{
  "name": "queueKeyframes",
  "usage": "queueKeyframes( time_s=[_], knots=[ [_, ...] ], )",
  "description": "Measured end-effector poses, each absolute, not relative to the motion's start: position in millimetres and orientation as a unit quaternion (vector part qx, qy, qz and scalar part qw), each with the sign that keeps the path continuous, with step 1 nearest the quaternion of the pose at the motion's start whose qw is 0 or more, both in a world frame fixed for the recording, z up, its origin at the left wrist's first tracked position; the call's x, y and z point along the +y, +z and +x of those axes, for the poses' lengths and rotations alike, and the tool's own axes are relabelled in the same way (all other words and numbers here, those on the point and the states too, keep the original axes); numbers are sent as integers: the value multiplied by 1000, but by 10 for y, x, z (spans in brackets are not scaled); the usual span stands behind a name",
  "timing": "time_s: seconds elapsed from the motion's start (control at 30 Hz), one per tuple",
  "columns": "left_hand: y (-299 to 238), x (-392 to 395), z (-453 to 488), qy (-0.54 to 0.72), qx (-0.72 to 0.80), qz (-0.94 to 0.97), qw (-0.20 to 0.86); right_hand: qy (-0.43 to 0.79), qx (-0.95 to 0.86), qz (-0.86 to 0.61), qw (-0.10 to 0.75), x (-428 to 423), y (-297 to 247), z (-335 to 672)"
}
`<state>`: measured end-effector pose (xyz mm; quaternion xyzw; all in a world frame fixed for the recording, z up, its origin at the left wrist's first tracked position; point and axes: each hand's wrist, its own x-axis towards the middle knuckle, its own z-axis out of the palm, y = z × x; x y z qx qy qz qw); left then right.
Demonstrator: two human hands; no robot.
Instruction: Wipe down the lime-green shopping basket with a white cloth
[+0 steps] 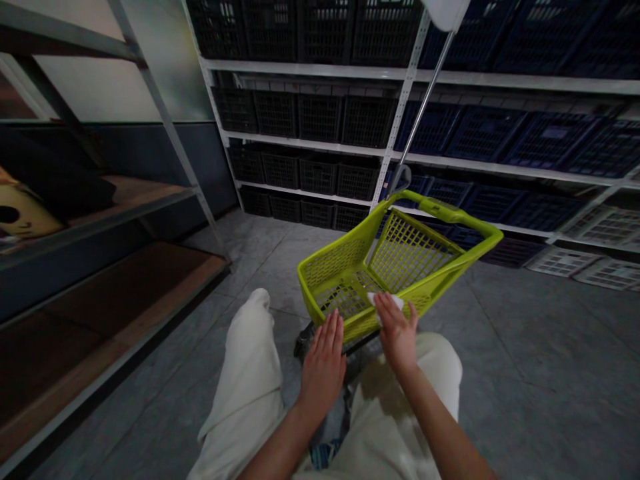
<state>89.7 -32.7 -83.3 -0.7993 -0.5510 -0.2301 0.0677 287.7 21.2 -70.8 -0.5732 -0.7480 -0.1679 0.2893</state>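
Note:
A lime-green plastic shopping cart with lattice walls stands right in front of my knees, its handle end away to the right. My left hand lies with fingers stretched out against the near side of the cart, close to its front corner. Further right, my right hand presses a folded white cloth onto the near rim. Its fingertips cover part of the cloth, and whether it is fabric or paper is hard to tell. The cart's wheels are mostly hidden beneath it.
White-framed shelving with black crates and blue crates fills the back. A metal pole with a white board rises behind the cart handle. On the left stands a rack with brown shelves. Grey tiles cover the floor.

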Motion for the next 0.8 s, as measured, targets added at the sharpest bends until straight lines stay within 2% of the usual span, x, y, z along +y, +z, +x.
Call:
queueKeyframes(
  time_s=[0.13, 0.23, 0.4, 0.5, 0.67, 0.8],
  knots=[
    [-838, -343, 907, -216, -560, -796, 76, -139, -823, -478, 274, -56, -785, 2437],
    [-843, -358, 919, -216, -562, -795, 73, -148, -843, -453, 251, 16, -736, 2673],
    [-840, -377, 944, -231, -555, -797, 66, -186, -755, -570, 265, 337, -610, 3318],
    [-847, -379, 965, -233, -561, -791, 70, -177, -723, -602, 289, 296, -643, 3147],
    [-878, -375, 983, -242, -565, -785, 79, -122, -795, -512, 302, -67, -803, 2402],
    [-890, -383, 973, -251, -564, -782, 85, -124, -835, -457, 280, -88, -812, 2454]
  ],
)
